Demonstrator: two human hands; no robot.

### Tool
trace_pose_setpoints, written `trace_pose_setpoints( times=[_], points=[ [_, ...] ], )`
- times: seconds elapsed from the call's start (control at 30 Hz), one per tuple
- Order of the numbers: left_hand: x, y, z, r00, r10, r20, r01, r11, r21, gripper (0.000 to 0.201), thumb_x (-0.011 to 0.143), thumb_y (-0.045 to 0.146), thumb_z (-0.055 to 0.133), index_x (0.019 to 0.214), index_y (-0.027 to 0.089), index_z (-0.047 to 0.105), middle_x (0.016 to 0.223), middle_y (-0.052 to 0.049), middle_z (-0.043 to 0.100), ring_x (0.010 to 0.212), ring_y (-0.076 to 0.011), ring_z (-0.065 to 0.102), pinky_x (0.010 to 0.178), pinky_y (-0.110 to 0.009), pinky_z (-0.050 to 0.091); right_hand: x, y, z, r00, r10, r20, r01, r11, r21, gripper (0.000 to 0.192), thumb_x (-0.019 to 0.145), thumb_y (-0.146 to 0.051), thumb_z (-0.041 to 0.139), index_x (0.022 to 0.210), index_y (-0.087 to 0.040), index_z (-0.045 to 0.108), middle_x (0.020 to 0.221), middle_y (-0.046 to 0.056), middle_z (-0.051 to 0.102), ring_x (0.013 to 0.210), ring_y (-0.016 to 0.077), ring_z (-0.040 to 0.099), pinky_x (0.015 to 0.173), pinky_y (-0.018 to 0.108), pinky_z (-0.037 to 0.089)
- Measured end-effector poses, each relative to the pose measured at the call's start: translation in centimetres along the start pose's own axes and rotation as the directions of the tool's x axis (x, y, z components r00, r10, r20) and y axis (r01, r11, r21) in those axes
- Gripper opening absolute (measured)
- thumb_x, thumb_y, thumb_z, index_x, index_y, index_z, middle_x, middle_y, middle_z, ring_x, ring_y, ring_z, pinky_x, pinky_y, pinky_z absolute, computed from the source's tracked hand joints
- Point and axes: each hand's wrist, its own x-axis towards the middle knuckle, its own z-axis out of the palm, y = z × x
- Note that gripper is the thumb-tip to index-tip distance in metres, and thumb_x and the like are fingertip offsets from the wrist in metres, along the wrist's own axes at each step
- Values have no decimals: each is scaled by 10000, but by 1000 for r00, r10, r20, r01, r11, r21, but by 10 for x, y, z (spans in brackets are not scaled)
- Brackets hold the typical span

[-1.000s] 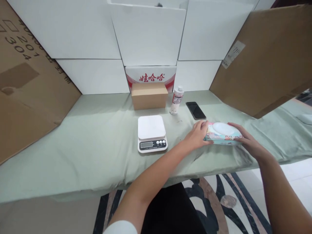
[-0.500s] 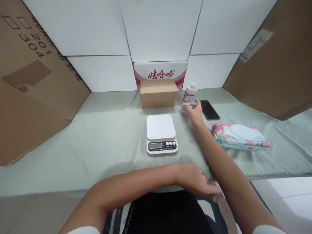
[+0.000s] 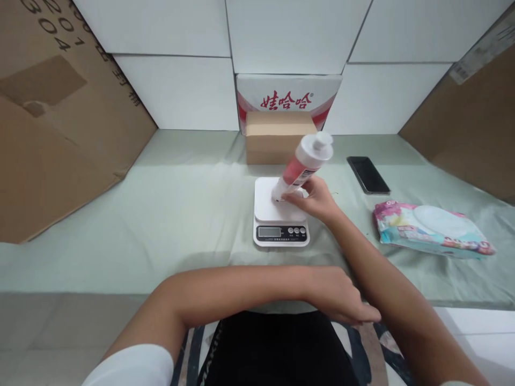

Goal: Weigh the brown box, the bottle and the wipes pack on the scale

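My right hand (image 3: 316,197) grips the lower end of a white bottle with a red label (image 3: 302,166). The bottle is tilted, cap up and to the right, its base touching the white platform of a small kitchen scale (image 3: 280,214). The scale stands on the green cloth in the middle of the table, its display and buttons facing me. My left hand (image 3: 340,296) rests palm down on the table's near edge, fingers loosely apart, holding nothing.
A small cardboard box (image 3: 280,136) stands behind the scale, before a red-and-white carton (image 3: 287,94). A black phone (image 3: 368,175) and a pack of wet wipes (image 3: 432,229) lie to the right. Large cardboard sheets (image 3: 48,123) lean at both sides; white boxes form the back wall.
My right hand has taken the bottle from beside the phone and brought it left onto the scale. My left hand left the wipes pack earlier and stays at the table edge.
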Motion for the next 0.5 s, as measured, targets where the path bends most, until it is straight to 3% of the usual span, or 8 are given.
trace_pose_setpoints(
  times=[0.13,0.23,0.37,0.5],
  points=[
    [-1,-2,1,1000,13,9,-12,1000,-18,291,1053,348,496,1271,252,663,740,17,765,638,-175,691,498,-319,350,-4,-15,10,999,-4,43,8,996,-92,428,783,-464,867,1096,-212,719,1074,70,800,966,276,731,853,416,583],
    [-1,-1,0,999,20,43,-19,1000,-16,364,1064,340,453,1354,223,638,778,4,778,670,-183,696,519,-329,363,-3,-13,8,1000,8,29,-4,990,-139,435,796,-450,845,1135,-210,716,1076,66,798,934,259,710,814,390,550],
    [-1,-1,-2,999,8,51,-7,1000,-9,337,1072,357,439,1305,238,651,794,3,785,693,-182,705,535,-326,363,-2,-8,6,999,3,52,5,989,-151,448,814,-468,829,1165,-211,720,1114,69,798,951,264,705,808,386,538],
    [-1,-1,1,1000,0,31,0,1000,-6,298,1075,377,456,1249,239,656,775,5,785,688,-182,709,525,-325,347,-2,0,2,997,-76,11,76,987,-138,649,807,-602,834,1326,-250,666,1288,89,761,1137,319,703,924,444,547]
  ],
)
